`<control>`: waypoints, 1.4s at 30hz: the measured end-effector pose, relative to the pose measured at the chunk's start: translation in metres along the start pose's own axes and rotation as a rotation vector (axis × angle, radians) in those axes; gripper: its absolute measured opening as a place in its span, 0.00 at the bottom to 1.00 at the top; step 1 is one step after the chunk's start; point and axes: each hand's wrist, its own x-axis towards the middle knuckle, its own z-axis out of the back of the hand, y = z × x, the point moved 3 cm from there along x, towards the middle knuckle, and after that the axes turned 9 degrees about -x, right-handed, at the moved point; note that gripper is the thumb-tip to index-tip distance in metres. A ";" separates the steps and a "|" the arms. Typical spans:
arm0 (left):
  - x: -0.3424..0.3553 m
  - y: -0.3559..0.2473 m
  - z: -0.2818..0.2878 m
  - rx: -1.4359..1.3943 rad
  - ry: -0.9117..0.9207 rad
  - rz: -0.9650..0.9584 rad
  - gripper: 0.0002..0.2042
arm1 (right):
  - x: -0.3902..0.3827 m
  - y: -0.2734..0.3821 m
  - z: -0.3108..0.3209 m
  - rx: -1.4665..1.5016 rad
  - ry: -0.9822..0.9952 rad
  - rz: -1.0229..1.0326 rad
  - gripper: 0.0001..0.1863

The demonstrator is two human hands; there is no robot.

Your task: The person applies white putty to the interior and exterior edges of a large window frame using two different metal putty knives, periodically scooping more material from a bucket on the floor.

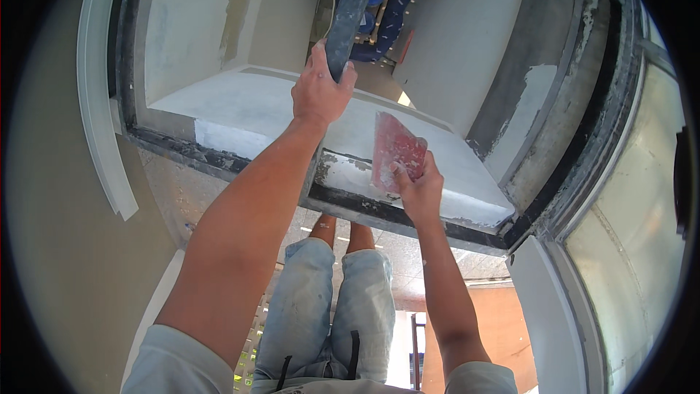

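Note:
My left hand [322, 87] is wrapped round the lower part of a dark grey upright bar [351, 18] of the window frame. In my right hand [421, 188] is a red plastic putty spreader [397, 147], smeared with whitish filler and pinched between thumb and fingers. The spreader hovers or rests over the front part of the white sill [430, 138]; I cannot tell whether it touches. Beneath it, a rough patch [348, 172] of white filler shows along the sill's edge, beside the black frame rail [364, 208].
The black window frame [583, 146] curves round the opening, with patchy white filler [529, 113] on the right reveal. A white strip [102, 102] runs down the left wall. Beyond the sill lie dark blue patterned fabric [399, 11] and blue round items [368, 22]. A frosted pane [620, 204] stands at right.

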 end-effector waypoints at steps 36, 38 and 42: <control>0.000 -0.004 0.003 -0.013 0.014 -0.014 0.30 | -0.031 -0.096 0.143 -0.800 -0.056 -0.042 0.11; 0.000 0.001 0.004 -0.029 0.006 -0.020 0.30 | -0.037 -0.056 0.109 -0.627 -0.057 0.114 0.08; 0.002 -0.004 0.004 -0.012 0.031 -0.001 0.30 | -0.039 -0.004 -0.004 -0.655 0.237 0.367 0.07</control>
